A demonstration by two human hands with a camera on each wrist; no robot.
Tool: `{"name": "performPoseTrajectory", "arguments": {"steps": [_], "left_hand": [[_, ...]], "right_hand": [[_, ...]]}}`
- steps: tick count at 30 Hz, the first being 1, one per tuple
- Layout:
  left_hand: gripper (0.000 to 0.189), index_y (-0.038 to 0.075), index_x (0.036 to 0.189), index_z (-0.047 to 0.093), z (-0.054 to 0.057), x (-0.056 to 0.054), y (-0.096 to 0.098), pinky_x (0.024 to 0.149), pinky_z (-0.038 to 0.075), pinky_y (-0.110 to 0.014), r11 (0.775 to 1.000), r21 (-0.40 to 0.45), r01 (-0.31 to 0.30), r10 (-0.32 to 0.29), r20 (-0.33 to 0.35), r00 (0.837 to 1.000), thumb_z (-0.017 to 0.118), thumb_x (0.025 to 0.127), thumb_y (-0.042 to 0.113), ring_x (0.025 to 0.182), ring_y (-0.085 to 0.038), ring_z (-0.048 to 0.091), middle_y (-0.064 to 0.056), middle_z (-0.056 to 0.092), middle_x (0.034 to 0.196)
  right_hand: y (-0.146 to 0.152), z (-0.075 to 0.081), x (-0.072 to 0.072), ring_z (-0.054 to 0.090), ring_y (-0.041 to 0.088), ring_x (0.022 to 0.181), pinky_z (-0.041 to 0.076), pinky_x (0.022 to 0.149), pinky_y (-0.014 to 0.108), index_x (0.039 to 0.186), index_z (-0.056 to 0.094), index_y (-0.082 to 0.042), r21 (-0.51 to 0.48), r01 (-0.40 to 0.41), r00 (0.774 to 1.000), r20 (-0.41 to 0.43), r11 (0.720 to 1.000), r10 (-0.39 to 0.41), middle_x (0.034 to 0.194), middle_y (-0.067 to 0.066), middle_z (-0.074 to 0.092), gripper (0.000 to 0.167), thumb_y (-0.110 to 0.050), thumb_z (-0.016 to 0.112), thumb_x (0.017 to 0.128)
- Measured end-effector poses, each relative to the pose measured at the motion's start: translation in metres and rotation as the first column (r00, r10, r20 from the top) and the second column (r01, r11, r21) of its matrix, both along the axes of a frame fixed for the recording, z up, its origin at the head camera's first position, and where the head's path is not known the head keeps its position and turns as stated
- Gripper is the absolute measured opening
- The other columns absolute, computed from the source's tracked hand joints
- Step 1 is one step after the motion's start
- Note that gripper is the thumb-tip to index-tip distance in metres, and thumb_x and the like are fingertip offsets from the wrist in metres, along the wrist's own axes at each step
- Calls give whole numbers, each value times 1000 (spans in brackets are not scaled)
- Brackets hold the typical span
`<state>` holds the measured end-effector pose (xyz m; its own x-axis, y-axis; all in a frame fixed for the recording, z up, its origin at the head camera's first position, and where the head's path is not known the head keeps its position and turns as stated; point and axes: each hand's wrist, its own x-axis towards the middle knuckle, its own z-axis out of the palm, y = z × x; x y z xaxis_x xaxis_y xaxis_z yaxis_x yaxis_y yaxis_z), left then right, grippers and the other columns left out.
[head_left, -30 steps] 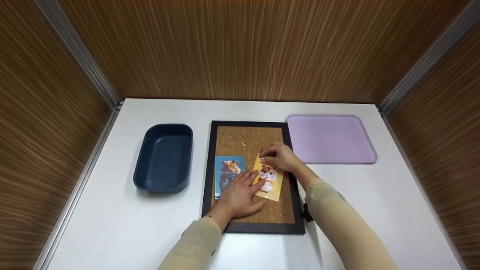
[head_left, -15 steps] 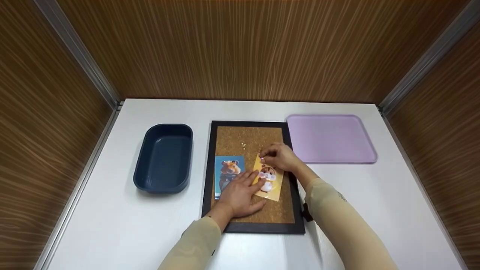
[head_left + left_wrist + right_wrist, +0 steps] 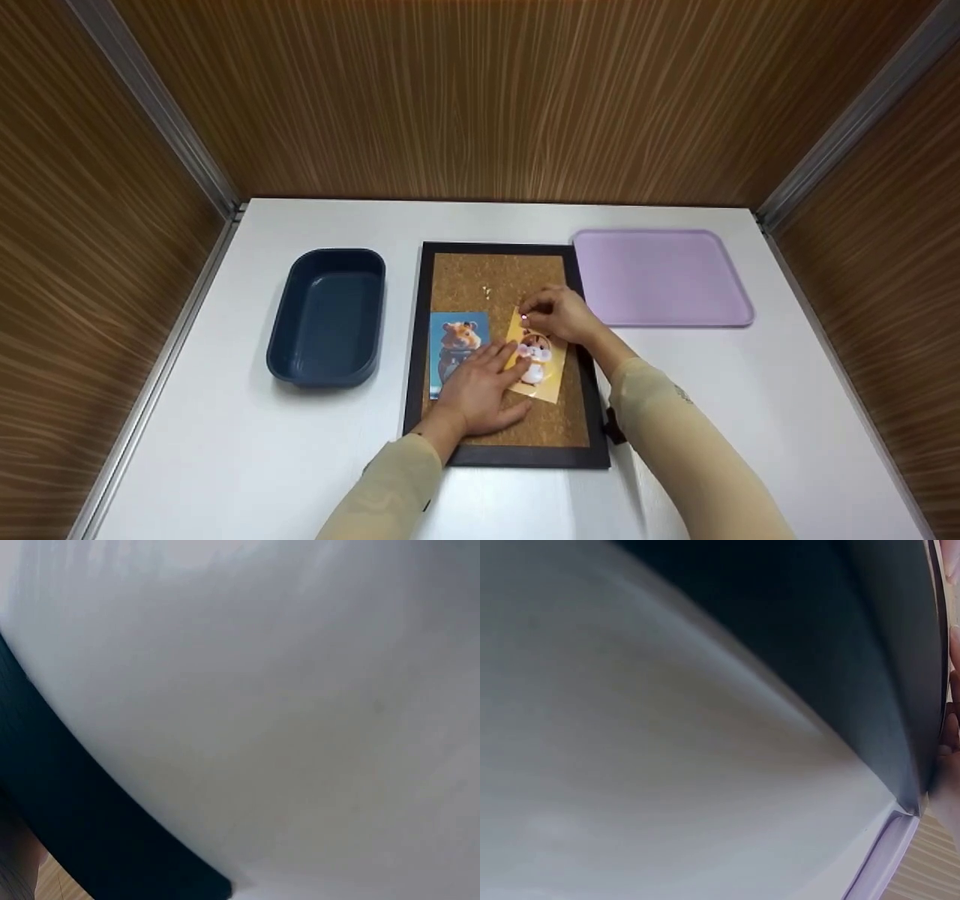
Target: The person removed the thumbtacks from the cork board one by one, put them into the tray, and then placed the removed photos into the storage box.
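Two picture cards lie on a black-framed cork board (image 3: 480, 270): a blue card with a hamster (image 3: 459, 330) and, at its right, a slightly tilted yellow card with a white cartoon animal (image 3: 536, 367). My left hand (image 3: 484, 394) rests with fingers spread across the board, covering the blue card's lower right, its fingertips on the yellow card's left side. At the top of the yellow card, my right hand (image 3: 562, 315) pinches a small white push pin (image 3: 524, 317) between thumb and forefinger. The fingers hide the pin's tip and the card's upper right corner.
Several tiny white pins (image 3: 487, 292) lie on the upper cork. A deep dark blue bin (image 3: 375, 330) stands left of the board, and a flat lilac tray (image 3: 664, 277) is at the upper right, against the frame's corner. Wood-grain walls (image 3: 480, 105) enclose the white table (image 3: 225, 450).
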<state>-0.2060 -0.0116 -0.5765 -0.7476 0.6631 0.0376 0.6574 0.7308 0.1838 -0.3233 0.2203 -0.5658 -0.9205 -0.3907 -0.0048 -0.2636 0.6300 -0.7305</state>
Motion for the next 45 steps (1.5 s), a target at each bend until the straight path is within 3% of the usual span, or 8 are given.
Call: {"name": "performPoseTrajectory", "arguments": {"steps": [6,22,33,45], "left_hand": [[75,28,164,45,1,1,0,128,26,-41,1000,-5,0,0,12,1000,40,103,71,158,-27,31,-7,35,171],[75,29,164,44,0,0,1,127,27,-41,1000,-11,3,-4,-7,1000,40,103,72,157,-27,34,-7,36,171],[75,29,164,43,0,0,1,128,26,-41,1000,-12,-3,3,10,1000,40,103,72,157,-27,32,-6,35,171],[75,28,164,45,0,0,0,128,27,-41,1000,0,5,-5,3,1000,40,103,72,157,-28,34,-7,36,171]], "right_hand": [[0,-1,1,59,33,131,48,110,48,104,82,-8,-79,5,1000,23,997,-3,138,13,66,17,-13,88,89],[1,0,2,57,38,131,43,114,53,99,81,-4,-66,-22,1000,-12,998,22,137,20,63,13,-11,86,89],[0,3,2,54,39,133,39,116,53,100,80,-4,-46,-27,1000,9,999,27,139,20,61,12,-11,84,91],[-2,1,1,54,37,134,39,117,51,101,78,-2,-93,-25,998,51,995,30,139,20,60,13,-8,84,91]]}}
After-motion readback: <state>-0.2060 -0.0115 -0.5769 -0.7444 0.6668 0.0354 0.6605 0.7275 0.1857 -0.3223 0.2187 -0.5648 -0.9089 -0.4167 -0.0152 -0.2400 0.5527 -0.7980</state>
